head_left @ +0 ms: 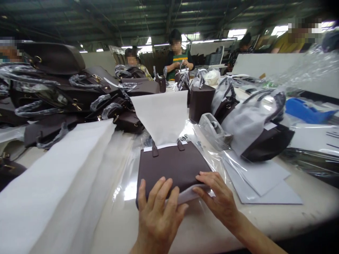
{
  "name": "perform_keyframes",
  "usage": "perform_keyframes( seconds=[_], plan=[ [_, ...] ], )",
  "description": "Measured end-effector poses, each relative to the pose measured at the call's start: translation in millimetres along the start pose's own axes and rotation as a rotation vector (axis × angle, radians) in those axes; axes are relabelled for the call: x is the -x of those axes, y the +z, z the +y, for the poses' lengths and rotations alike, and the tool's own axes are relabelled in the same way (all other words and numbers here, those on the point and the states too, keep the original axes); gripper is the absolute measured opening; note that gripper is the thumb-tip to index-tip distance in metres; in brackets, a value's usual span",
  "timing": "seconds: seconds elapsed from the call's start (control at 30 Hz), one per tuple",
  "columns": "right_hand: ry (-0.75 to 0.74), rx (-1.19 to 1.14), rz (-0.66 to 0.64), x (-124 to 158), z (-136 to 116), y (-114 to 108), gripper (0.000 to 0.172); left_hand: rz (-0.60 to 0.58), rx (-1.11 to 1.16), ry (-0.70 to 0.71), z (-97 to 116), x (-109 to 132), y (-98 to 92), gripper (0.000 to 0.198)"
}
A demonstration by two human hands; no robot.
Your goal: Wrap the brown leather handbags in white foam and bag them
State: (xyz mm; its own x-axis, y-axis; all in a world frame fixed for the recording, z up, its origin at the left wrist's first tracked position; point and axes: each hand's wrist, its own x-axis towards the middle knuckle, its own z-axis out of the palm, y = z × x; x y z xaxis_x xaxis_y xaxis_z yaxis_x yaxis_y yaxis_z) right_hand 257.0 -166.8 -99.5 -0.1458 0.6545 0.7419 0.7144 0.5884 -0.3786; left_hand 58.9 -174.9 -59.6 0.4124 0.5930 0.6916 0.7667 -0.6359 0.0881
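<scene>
A dark brown handbag lies flat in front of me, its handle ends pointing away. White tissue paper rises from its far edge, covering the handles. My left hand rests on the near part of the bag with fingers stretched and spread. At the near right corner, my right hand pinches the bag's edge between thumb and fingers. A strip of pale wrapping shows along the near edge, between the hands. Clear plastic sheeting lies under the bag.
Stacked white paper sheets cover the table's left side. Brown bags with wrapped handles pile up behind them. A tape dispenser, a plastic-wrapped bag and grey-white boards sit at right. Co-workers are across the table.
</scene>
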Motion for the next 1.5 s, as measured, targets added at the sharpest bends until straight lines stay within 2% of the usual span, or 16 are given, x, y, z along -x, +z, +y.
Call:
perform_keyframes(
  seconds=[0.1,0.2,0.27,0.33,0.37,0.43,0.47,0.57,0.67,0.73,0.8,0.9,1.07,1.2,1.3,1.5],
  plan=[
    [0.013,0.011,0.023,3.6,-4.3,-0.9,0.021,-0.044,0.003,0.074,5.0,-10.0,22.3,0.028],
    [0.056,0.022,-0.013,-2.1,0.1,-13.7,0.023,0.02,0.024,0.12,2.8,-11.1,39.8,0.02],
    [0.133,0.023,0.008,-22.7,15.3,-24.0,0.034,0.05,0.04,0.122,0.3,-9.8,44.1,0.017],
    [0.297,-0.052,0.069,-61.3,39.8,-27.2,0.055,0.076,0.053,0.122,-1.0,-9.1,44.5,0.015],
    [0.406,-0.17,0.033,-86.1,53.8,-24.5,0.07,0.081,0.057,0.122,-1.3,-9.1,44.3,0.015],
    [0.562,-0.578,-0.131,-140.3,80.4,-10.7,0.09,0.112,0.067,0.122,-1.5,-9.3,45.0,0.017],
    [0.561,-0.656,-0.206,-166.6,90.9,-1.2,0.093,0.128,0.073,0.118,-1.8,-9.4,46.1,0.017],
    [0.494,-0.798,-0.402,-227.0,103.7,24.8,0.084,0.123,0.091,0.097,-3.1,-8.4,51.5,0.017],
    [0.419,-0.891,-0.653,-247.9,87.7,29.0,0.062,0.084,0.074,0.06,-3.9,-5.8,57.3,0.017],
    [0.355,-0.909,-0.785,-242.0,68.3,17.1,0.045,0.086,0.07,0.035,-3.2,-4.1,60.2,0.016],
    [0.217,-0.865,-0.883,-225.0,49.4,-1.5,0.033,0.068,0.071,0.013,-2.3,-3.3,61.4,0.016],
    [-0.054,-0.711,-0.938,-189.4,31.6,-27.9,0.033,-0.025,0.053,0.013,-2.4,-5.1,57.8,0.016],
    [-0.216,-0.611,-0.896,-133.7,28.6,-44.4,0.045,-0.167,0.04,0.044,-6.1,-11.8,45.0,0.025],
    [-0.288,-0.48,-0.871,-107.0,24.6,-47.6,0.048,-0.246,0.043,0.027,-8.1,-12.3,41.0,0.034],
    [-0.315,-0.355,-0.872,-93.9,18.8,-49.8,0.042,-0.267,0.045,0.023,-9.4,-11.8,41.2,0.037],
    [-0.426,-0.229,-0.688,-70.8,12.8,-43.3,0.032,-0.291,0.095,-0.035,-11.1,-11.4,41.6,0.04]
  ],
)
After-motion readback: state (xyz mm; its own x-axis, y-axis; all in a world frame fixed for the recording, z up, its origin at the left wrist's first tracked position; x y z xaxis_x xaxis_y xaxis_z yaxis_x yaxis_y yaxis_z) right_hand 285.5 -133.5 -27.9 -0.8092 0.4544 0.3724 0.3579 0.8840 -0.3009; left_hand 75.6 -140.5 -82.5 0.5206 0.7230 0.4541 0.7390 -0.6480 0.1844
